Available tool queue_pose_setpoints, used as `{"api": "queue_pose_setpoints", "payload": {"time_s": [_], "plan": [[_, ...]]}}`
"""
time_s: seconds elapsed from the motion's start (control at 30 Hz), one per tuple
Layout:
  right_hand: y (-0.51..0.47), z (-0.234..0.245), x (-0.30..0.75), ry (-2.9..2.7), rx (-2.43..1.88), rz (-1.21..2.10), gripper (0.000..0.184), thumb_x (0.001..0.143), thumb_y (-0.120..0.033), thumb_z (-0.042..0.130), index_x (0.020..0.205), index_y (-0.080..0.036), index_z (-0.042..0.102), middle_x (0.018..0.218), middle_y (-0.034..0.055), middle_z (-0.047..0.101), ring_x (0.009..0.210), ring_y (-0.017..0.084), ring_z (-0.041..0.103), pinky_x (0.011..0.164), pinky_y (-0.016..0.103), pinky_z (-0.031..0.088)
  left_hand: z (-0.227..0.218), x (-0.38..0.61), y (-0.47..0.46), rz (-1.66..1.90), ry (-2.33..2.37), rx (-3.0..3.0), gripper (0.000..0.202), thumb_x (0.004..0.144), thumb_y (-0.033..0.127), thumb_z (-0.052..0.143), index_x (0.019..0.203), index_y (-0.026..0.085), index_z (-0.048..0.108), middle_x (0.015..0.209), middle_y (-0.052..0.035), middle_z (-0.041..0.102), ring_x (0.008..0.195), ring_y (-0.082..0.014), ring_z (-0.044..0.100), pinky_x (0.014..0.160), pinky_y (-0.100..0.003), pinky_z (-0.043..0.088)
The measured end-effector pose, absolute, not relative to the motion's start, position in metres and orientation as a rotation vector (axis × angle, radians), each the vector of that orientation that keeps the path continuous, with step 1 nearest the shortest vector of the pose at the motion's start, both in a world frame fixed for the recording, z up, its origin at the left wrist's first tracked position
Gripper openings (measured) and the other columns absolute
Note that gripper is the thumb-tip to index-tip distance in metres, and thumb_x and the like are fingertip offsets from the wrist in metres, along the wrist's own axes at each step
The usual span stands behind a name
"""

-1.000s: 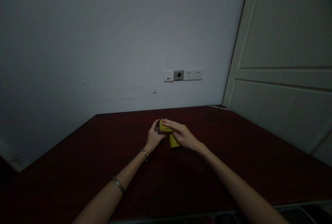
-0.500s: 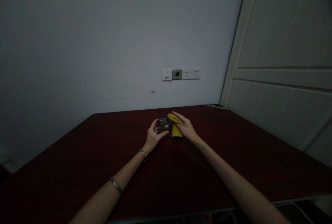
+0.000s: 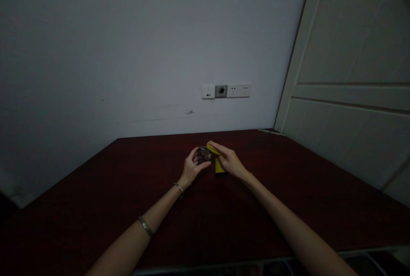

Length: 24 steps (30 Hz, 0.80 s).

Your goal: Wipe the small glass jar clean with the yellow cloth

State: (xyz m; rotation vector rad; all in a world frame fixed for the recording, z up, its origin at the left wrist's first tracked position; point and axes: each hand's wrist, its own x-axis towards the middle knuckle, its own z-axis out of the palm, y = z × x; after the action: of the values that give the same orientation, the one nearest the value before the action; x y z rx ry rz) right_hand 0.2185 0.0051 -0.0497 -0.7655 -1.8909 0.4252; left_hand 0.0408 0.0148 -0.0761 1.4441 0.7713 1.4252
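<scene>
Over the table [image 3: 205, 229], your left hand [image 3: 191, 167] holds a dark object [image 3: 204, 155], right hand [image 3: 232, 163] a cloth [image 3: 219, 167]; hard pushing could make it slip.

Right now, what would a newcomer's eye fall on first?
Probably the yellow cloth in the right hand, bright against the dark red tabletop. Just left of it, the left hand holds a dark, glassy-looking object. Behind them, a row of sockets sits on the pale wall.

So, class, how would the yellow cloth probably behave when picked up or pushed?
The yellow cloth would probably be floppy, since part droops below the right hand. It may crumple when pushed, being folded in that grip.
</scene>
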Motion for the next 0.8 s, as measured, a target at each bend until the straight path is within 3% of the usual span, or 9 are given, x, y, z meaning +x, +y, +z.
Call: {"api": "queue_pose_setpoints", "payload": {"time_s": [0.27, 0.53, 0.8], "plan": [[-0.006, -0.04, 0.218, -1.993, -0.687, 0.42, 0.069, 0.066, 0.004, 0.036, 0.128, -0.023, 0.048, 0.137, 0.0023, 0.046, 0.128, 0.017, 0.04, 0.11, 0.042, 0.027, -0.067, 0.04, 0.016, 1.496, 0.807, 1.357, 0.071, 0.052, 0.021, 0.08, 0.115, 0.012, 0.048, 0.118, -0.0147, 0.059, 0.108, -0.0267, 0.057, 0.097, -0.041, 0.044], [0.004, -0.033, 0.229, -1.638, -0.838, 0.664, 0.053, 0.07, -0.011, 0.052, 0.122, -0.02, 0.055, 0.125, 0.007, 0.058, 0.114, 0.022, 0.055, 0.1, 0.042, 0.042, -0.064, 0.041, 0.014, 1.437, 0.79, 1.373, 0.072, 0.052, 0.021, 0.08, 0.117, 0.011, 0.049, 0.121, -0.0156, 0.057, 0.11, -0.0276, 0.056, 0.098, -0.042, 0.043], [-0.005, -0.034, 0.218, -1.873, -0.685, 0.454, 0.067, 0.066, 0.002, 0.037, 0.125, -0.024, 0.052, 0.133, 0.0009, 0.05, 0.126, 0.017, 0.043, 0.109, 0.042, 0.029, -0.063, 0.044, 0.013, 1.403, 0.755, 1.357, 0.074, 0.051, 0.02, 0.081, 0.118, 0.009, 0.049, 0.12, -0.0175, 0.058, 0.111, -0.0295, 0.055, 0.098, -0.044, 0.042]]}}
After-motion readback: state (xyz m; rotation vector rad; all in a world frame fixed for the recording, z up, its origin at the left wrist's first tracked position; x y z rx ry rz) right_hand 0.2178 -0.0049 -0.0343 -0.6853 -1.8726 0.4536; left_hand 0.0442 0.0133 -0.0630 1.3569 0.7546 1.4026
